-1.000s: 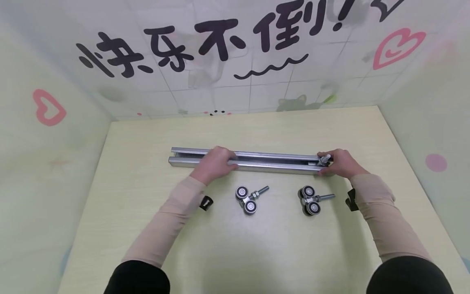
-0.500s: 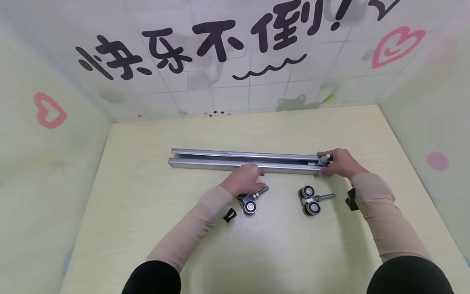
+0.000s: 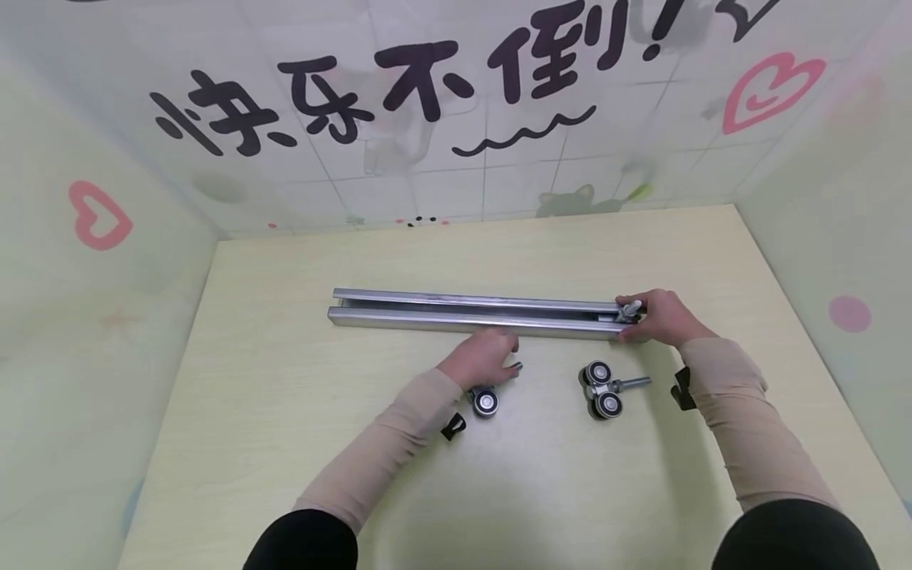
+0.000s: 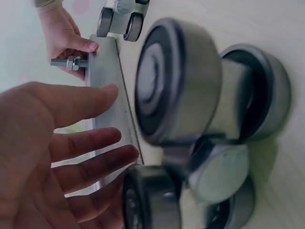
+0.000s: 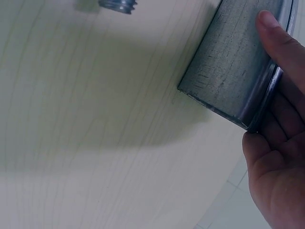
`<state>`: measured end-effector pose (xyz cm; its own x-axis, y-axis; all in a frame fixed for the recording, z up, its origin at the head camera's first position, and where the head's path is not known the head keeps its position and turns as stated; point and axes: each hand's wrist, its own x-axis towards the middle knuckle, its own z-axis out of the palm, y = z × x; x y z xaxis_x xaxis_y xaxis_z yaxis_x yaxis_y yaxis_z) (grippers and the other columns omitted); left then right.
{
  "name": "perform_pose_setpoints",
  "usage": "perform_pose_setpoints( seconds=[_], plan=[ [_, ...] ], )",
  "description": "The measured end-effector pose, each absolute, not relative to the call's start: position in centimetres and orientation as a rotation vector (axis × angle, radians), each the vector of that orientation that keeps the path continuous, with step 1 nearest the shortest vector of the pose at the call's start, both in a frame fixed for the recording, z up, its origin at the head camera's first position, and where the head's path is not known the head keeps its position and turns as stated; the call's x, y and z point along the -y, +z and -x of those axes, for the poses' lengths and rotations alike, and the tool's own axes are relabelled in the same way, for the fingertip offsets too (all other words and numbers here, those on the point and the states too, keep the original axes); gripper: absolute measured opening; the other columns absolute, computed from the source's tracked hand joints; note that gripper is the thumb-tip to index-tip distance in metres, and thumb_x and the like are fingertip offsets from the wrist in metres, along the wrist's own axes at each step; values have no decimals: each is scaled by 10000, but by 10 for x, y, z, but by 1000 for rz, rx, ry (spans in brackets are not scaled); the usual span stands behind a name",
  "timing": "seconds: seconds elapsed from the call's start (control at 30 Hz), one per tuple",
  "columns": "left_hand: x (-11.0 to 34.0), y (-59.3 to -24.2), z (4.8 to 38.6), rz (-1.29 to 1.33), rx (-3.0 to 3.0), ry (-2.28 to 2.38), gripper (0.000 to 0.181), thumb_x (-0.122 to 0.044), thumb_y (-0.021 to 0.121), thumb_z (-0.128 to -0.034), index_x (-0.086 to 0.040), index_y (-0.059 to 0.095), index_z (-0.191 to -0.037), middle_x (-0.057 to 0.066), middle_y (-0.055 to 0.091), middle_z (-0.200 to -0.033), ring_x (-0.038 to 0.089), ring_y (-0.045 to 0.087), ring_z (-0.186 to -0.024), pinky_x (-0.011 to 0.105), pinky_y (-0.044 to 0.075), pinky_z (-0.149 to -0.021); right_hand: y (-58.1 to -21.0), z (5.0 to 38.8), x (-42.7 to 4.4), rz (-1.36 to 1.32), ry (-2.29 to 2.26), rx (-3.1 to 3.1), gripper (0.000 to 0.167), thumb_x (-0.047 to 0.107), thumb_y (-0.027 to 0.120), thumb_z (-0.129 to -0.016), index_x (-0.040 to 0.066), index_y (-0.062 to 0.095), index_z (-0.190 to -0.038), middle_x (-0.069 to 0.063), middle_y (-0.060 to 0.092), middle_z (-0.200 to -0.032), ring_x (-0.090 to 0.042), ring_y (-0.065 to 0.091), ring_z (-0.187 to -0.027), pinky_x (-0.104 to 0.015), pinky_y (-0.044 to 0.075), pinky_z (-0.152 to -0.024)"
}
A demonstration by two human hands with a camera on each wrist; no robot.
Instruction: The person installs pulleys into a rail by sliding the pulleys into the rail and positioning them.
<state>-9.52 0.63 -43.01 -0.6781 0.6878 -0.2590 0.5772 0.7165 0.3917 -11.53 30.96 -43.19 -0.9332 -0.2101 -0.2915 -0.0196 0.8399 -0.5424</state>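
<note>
A silver C-shaped metal rail (image 3: 406, 318) lies across the table, its slot facing up. At its right end my right hand (image 3: 663, 318) grips the sides with thumb and fingers. A wheeled trolley hanger (image 3: 628, 310) sits in the slot there, its bolt sticking up. My left hand (image 3: 480, 360) hovers over a second trolley hanger (image 3: 486, 402), covering much of it. In the left wrist view this hanger's wheels (image 4: 190, 81) loom large beside the spread, slightly bent fingers (image 4: 90, 143); I see no grip on it. The right wrist view shows the thumb on the rail's side (image 5: 224, 67).
Another trolley hanger (image 3: 606, 388) lies on the table in front of the rail's right part, its bolt pointing right. Printed walls (image 3: 427, 190) enclose the pale wooden table (image 3: 271, 380) at the back and both sides.
My left hand has let go of the rail's middle and moved right and nearer, over the closer left trolley hanger. The right hand has stayed on the rail's end.
</note>
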Motion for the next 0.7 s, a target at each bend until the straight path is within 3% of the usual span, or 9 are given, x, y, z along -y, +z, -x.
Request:
perform_pose_setpoints(
  seconds=[0.33,0.7],
  plan=[
    [-10,-432,90,-943,-2487,282,298,-219,685,-784,-52,581,-1009,41,574,-826,150,521,-702,245,459,-581,-434,116,-310,171,-788,-2677,664,158,815,-634,-48,540,-1202,-312,574,-1084,-276,527,-853,-389,438,-773],
    [-10,-440,90,-906,-2488,271,224,-56,630,-725,-90,561,-935,9,516,-711,155,485,-605,247,413,-482,-432,115,-310,164,-792,-2680,665,159,814,-631,-48,541,-1201,-321,574,-1072,-285,533,-849,-393,441,-773]
  ],
)
